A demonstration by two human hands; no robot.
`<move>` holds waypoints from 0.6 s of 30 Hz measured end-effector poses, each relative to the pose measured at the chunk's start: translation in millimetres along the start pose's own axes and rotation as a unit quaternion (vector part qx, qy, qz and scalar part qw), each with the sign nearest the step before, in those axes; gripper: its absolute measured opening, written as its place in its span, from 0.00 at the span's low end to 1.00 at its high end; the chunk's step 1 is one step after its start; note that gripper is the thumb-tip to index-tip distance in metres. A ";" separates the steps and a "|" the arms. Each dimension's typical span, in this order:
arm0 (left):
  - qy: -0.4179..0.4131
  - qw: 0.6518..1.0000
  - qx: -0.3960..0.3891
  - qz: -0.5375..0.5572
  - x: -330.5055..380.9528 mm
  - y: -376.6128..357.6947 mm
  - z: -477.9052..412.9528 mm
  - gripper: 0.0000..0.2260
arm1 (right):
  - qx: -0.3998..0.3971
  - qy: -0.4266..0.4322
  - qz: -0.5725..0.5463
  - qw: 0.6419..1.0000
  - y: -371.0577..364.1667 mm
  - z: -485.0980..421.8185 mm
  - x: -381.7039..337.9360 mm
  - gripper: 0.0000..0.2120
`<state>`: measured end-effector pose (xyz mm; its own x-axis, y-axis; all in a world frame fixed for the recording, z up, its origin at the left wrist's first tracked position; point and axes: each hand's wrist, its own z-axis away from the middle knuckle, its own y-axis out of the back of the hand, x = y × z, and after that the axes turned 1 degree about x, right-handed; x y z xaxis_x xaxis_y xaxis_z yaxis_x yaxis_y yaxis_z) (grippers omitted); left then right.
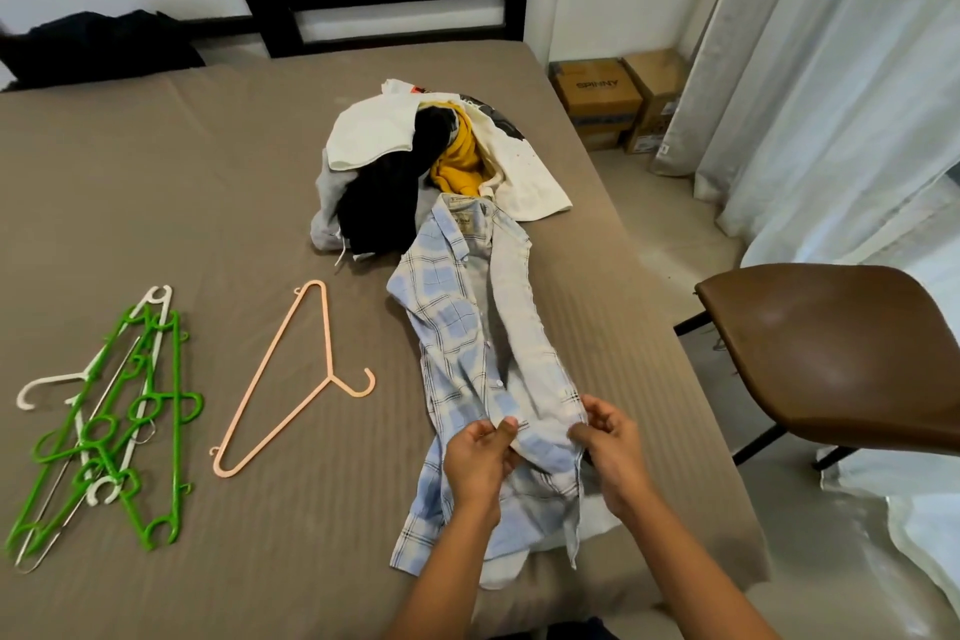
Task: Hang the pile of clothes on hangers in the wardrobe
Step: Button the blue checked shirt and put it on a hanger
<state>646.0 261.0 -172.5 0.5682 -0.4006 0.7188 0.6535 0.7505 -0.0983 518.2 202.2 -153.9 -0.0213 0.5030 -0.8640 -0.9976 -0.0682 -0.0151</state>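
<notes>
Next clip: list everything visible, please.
shirt: one, blue-white check, near right of bed
pile of clothes: one, white, black, yellow, grey, beyond shirt
peach hanger: one, peach, left of shirt
other hangers: several, green and white, far left
bed: one, taupe, under all these
black cloth: one, black, far left corner
chair: one, brown, right of bed
boxes: two, cardboard brown, floor by curtains
curtains: several, white, right side
left hand, right hand: pinching shirt's near end

A brown moulded-seat chair (841, 359) stands just beside the taupe-sheeted bed (208, 203). Two cardboard boxes (597, 104) sit on the floor near pale sheer curtains (831, 68).
</notes>
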 end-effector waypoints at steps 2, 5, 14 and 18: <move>-0.035 0.998 0.049 0.010 5.2 2.7 0.2 0.07 | 0.020 -0.020 -0.029 0.999 -0.9 -3.4 -3.8 0.16; -0.046 0.999 0.025 0.007 9.8 5.4 -0.1 0.06 | 0.037 -0.048 -0.067 0.996 -1.8 -3.7 -10.0 0.12; -0.050 0.992 -0.097 -0.070 15.9 -1.2 3.4 0.07 | -0.065 0.164 0.166 0.970 -13.1 6.0 -4.2 0.04; -0.051 0.994 -0.082 -0.059 16.3 0.0 5.0 0.08 | -0.082 0.174 0.188 0.963 -13.4 7.9 -5.0 0.04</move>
<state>652.8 257.1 -157.4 0.4348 -0.4181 0.7976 0.7900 0.6023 -0.1150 531.2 207.4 -145.4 -0.3270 0.0991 -0.9398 -0.8995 -0.3378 0.2773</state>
